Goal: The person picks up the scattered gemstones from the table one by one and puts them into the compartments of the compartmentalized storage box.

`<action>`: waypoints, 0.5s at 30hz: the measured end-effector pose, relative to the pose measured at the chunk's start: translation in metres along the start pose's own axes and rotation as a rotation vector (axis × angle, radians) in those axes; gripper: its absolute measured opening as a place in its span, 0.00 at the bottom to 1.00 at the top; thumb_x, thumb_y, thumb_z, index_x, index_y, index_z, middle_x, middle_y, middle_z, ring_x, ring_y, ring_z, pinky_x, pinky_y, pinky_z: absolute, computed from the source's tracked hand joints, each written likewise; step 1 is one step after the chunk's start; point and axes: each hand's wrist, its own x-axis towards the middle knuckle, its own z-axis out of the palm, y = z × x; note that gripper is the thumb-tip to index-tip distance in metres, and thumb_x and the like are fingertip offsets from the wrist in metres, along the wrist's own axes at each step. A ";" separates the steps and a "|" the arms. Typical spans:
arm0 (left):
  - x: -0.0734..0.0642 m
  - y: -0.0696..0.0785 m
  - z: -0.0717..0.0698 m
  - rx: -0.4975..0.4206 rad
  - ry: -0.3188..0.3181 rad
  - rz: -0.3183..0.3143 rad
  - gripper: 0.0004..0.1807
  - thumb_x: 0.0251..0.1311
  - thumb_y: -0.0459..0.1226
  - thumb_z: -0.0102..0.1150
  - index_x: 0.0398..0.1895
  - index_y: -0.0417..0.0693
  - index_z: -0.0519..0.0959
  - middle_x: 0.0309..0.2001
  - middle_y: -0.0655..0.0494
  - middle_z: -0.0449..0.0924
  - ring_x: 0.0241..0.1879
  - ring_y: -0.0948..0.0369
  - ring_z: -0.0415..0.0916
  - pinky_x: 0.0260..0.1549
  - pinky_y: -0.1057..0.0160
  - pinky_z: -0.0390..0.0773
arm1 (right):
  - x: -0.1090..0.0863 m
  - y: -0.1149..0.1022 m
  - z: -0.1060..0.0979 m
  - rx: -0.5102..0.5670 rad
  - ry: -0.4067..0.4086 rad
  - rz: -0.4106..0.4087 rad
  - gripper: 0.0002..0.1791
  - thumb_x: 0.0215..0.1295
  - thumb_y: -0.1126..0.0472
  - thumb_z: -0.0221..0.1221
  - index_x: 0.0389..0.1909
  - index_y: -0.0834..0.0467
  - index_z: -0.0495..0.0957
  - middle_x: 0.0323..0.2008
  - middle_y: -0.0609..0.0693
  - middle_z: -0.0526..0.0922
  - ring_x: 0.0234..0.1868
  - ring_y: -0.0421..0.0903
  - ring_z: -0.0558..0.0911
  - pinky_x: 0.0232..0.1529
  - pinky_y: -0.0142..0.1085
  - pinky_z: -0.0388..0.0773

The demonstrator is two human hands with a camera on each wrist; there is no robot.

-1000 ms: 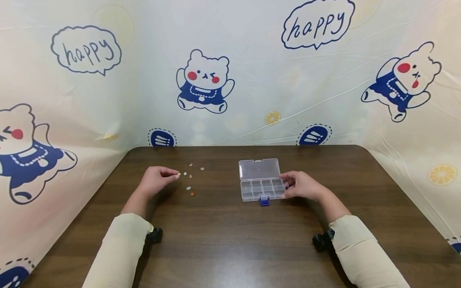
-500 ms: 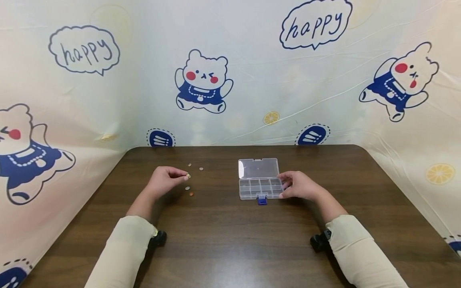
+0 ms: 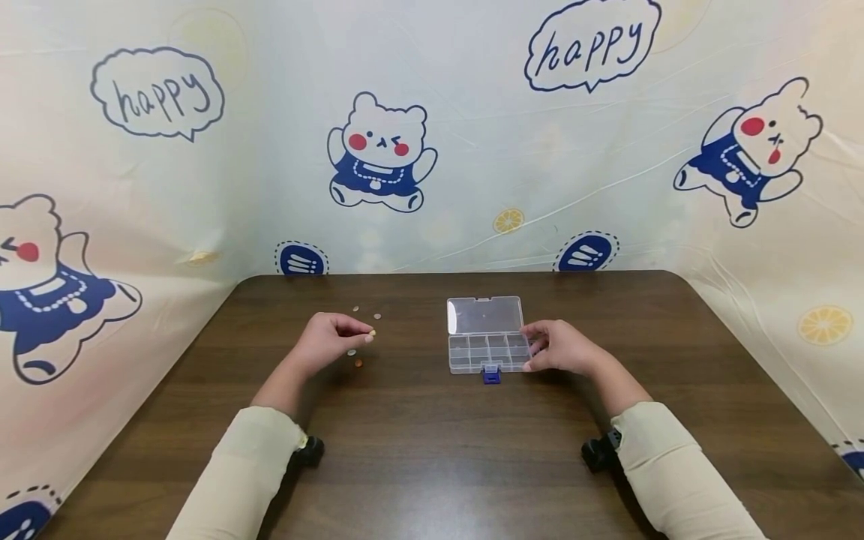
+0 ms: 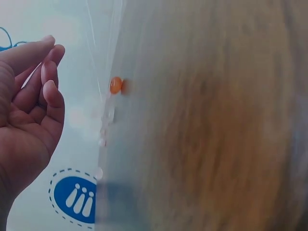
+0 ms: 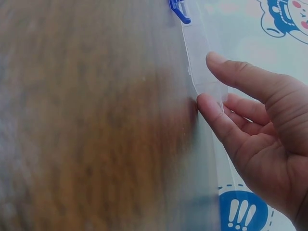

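In the head view my left hand [image 3: 327, 343] pinches a small yellowish pebble-like piece [image 3: 373, 332] between thumb and index finger, above the table. Below and behind this hand lie an orange bead-like piece [image 3: 358, 363], a pale one [image 3: 352, 352] and two more pale pieces near the back, one of them a flat pale piece [image 3: 377, 316]. The hand hides part of this group. To the right stands a clear plastic compartment box [image 3: 478, 352], its lid tipped back and a blue latch [image 3: 491, 376] at the front. My right hand [image 3: 565, 349] grips the box's right end.
All of this sits on a dark wooden table [image 3: 418, 442]. A patterned cloth backdrop [image 3: 459, 150] rises behind the table and at both sides. Each wrist wears a black camera, such as the left wrist camera [image 3: 310, 451].
My left hand has moved right over the small pieces, carrying the yellowish piece toward the box. The right hand stays at the box, which has barely shifted in view.
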 end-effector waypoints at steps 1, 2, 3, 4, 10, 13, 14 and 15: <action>0.000 0.001 0.001 -0.003 -0.001 -0.001 0.12 0.56 0.42 0.71 0.42 0.48 0.87 0.39 0.53 0.84 0.38 0.50 0.77 0.39 0.49 0.80 | 0.000 0.000 0.000 -0.001 0.000 0.002 0.40 0.46 0.60 0.77 0.61 0.66 0.71 0.40 0.54 0.81 0.40 0.49 0.78 0.42 0.38 0.79; 0.001 0.002 0.003 -0.006 -0.002 -0.002 0.12 0.55 0.42 0.71 0.41 0.49 0.87 0.39 0.53 0.84 0.38 0.50 0.78 0.39 0.49 0.80 | 0.000 0.000 0.000 -0.003 0.001 0.003 0.40 0.46 0.60 0.77 0.61 0.66 0.71 0.40 0.54 0.81 0.40 0.49 0.78 0.42 0.38 0.78; 0.001 0.002 0.004 -0.012 -0.005 -0.006 0.11 0.55 0.42 0.71 0.41 0.50 0.87 0.39 0.53 0.84 0.39 0.49 0.78 0.39 0.49 0.80 | 0.001 0.001 0.000 -0.005 0.000 -0.001 0.40 0.46 0.60 0.77 0.61 0.67 0.71 0.40 0.54 0.81 0.40 0.49 0.78 0.42 0.37 0.78; 0.002 0.003 0.005 -0.015 -0.006 -0.007 0.11 0.55 0.43 0.71 0.41 0.51 0.88 0.39 0.53 0.84 0.39 0.50 0.77 0.39 0.50 0.80 | 0.001 0.001 0.000 -0.006 0.001 0.001 0.40 0.46 0.60 0.77 0.61 0.67 0.71 0.40 0.54 0.81 0.40 0.49 0.78 0.41 0.37 0.78; 0.006 0.010 0.016 -0.033 -0.011 0.022 0.09 0.55 0.41 0.72 0.39 0.50 0.88 0.39 0.53 0.84 0.37 0.53 0.77 0.36 0.52 0.81 | 0.000 0.000 -0.001 -0.009 0.006 0.002 0.40 0.46 0.60 0.77 0.61 0.67 0.72 0.39 0.54 0.81 0.40 0.48 0.78 0.40 0.37 0.77; 0.008 0.014 0.021 -0.027 -0.022 0.034 0.09 0.54 0.41 0.72 0.38 0.50 0.88 0.38 0.54 0.84 0.35 0.53 0.76 0.29 0.52 0.80 | 0.000 0.000 -0.001 -0.002 0.004 -0.008 0.40 0.46 0.61 0.77 0.61 0.67 0.71 0.38 0.54 0.81 0.39 0.48 0.78 0.40 0.37 0.77; 0.009 0.015 0.024 -0.028 -0.024 0.035 0.09 0.54 0.42 0.72 0.38 0.51 0.88 0.37 0.54 0.84 0.35 0.53 0.75 0.27 0.52 0.80 | 0.000 0.000 -0.001 -0.003 0.003 -0.011 0.40 0.46 0.61 0.77 0.61 0.68 0.71 0.38 0.54 0.81 0.39 0.48 0.78 0.40 0.37 0.77; 0.009 0.017 0.026 -0.025 -0.027 0.037 0.09 0.54 0.42 0.72 0.38 0.51 0.88 0.36 0.54 0.84 0.34 0.53 0.74 0.25 0.52 0.79 | 0.000 0.000 -0.001 -0.003 0.003 -0.011 0.40 0.46 0.60 0.76 0.61 0.68 0.71 0.38 0.54 0.81 0.39 0.49 0.78 0.40 0.37 0.78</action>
